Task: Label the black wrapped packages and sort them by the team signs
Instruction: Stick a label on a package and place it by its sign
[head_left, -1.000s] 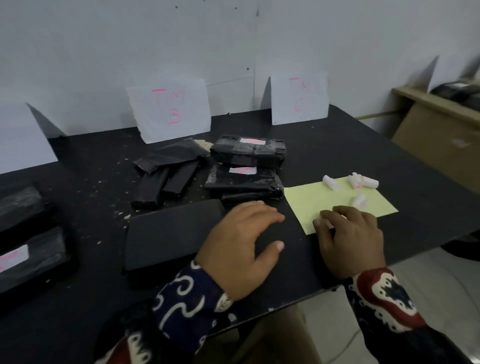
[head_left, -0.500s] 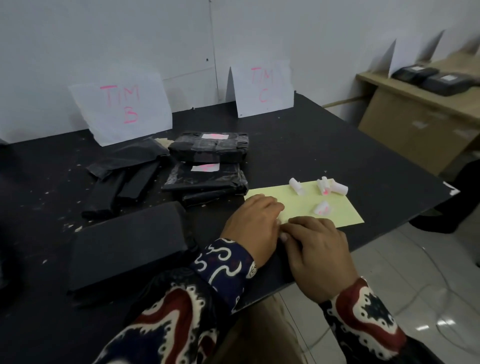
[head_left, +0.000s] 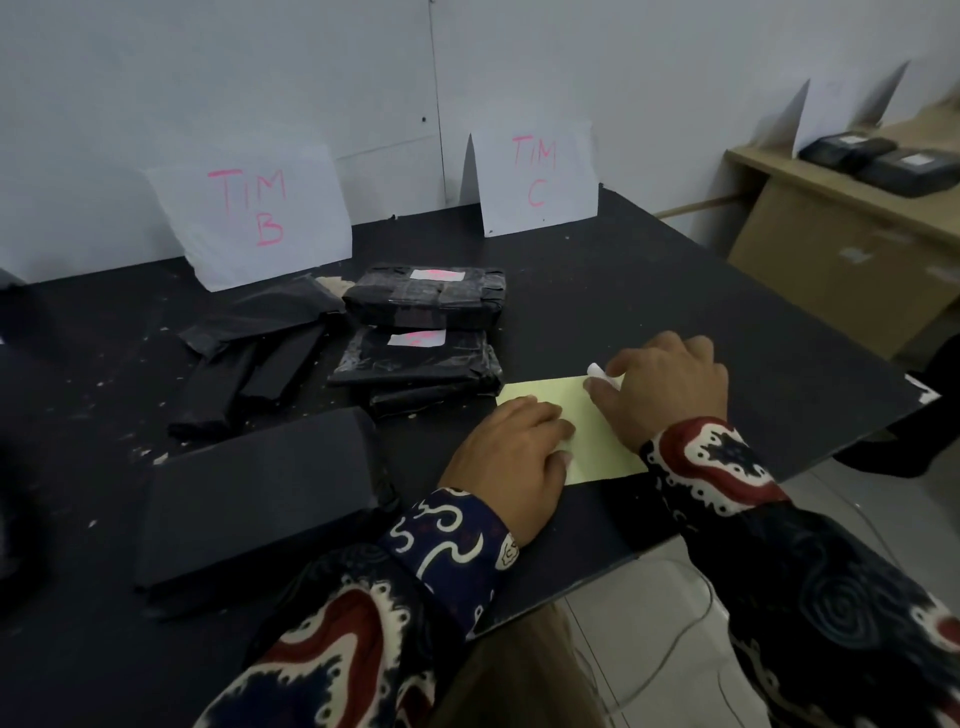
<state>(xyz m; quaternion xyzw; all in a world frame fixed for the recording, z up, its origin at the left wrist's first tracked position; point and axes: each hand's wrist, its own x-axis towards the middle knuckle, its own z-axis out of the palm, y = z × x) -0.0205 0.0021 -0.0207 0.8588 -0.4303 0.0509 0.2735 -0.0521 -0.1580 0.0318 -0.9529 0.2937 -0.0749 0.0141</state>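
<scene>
Left hand (head_left: 511, 457) flat, palm down, fingers loosely spread on the near-left corner of the yellow sheet (head_left: 587, 415) on the black table (head_left: 675, 291), gripping nothing. Right hand (head_left: 665, 384) curled over the sheet's far end, thumb and forefinger pinched on a small white rolled label (head_left: 597, 372). Unlabelled black package (head_left: 254, 493) flat, just left of the left hand; two labelled packages (head_left: 423, 296) stacked beyond, between the TIM B sign (head_left: 254, 213) and TIM C sign (head_left: 535, 179).

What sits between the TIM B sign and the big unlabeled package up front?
Head view: between TIM B sign and unlabeled package lies a loose pile of black wrapping.
</scene>
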